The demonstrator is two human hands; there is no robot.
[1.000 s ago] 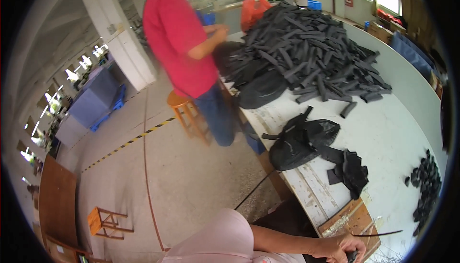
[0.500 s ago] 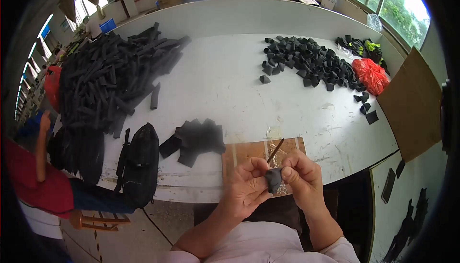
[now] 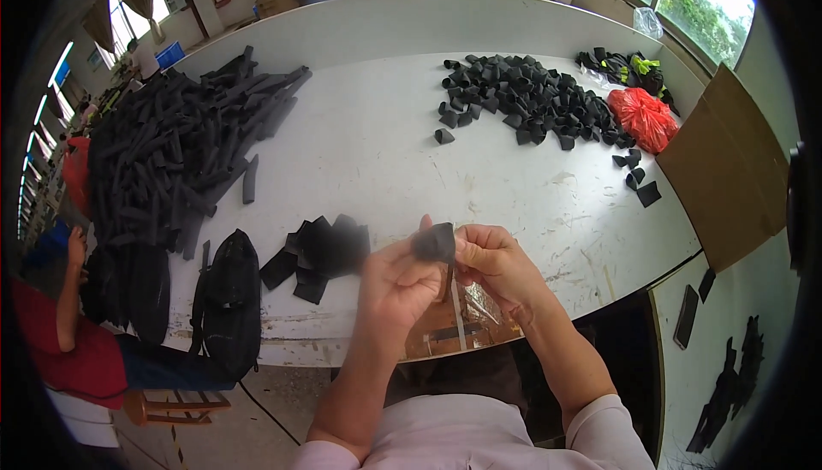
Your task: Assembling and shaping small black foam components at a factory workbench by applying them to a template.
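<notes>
A small black fabric piece (image 3: 437, 242), folded into a short tube-like shape, is held up between my two hands over the front of the table. My left hand (image 3: 396, 288) has its fingers closed around the left side of the piece. At its right edge, my right hand (image 3: 498, 266) pinches it between thumb and fingers. A thin dark stick-like thing (image 3: 449, 280) shows below the piece by the right fingers; what grips it is hidden. Under the hands lies a brown board (image 3: 419, 346) with clear tape strips. Several flat black fabric pieces (image 3: 317, 256) lie left of my left hand.
A big heap of long black strips (image 3: 171, 145) covers the far left. Small folded black pieces (image 3: 531, 98) are piled far right, near a red plastic bag (image 3: 642, 119) and cardboard sheet (image 3: 723, 170). A black bag (image 3: 231, 299) sits front left, beside a person in red (image 3: 64, 342).
Both hands have moved up and away from me with the black fabric piece, which is now turned differently. The stick-like thing no longer points up above the fingers. The whole view has shifted slightly.
</notes>
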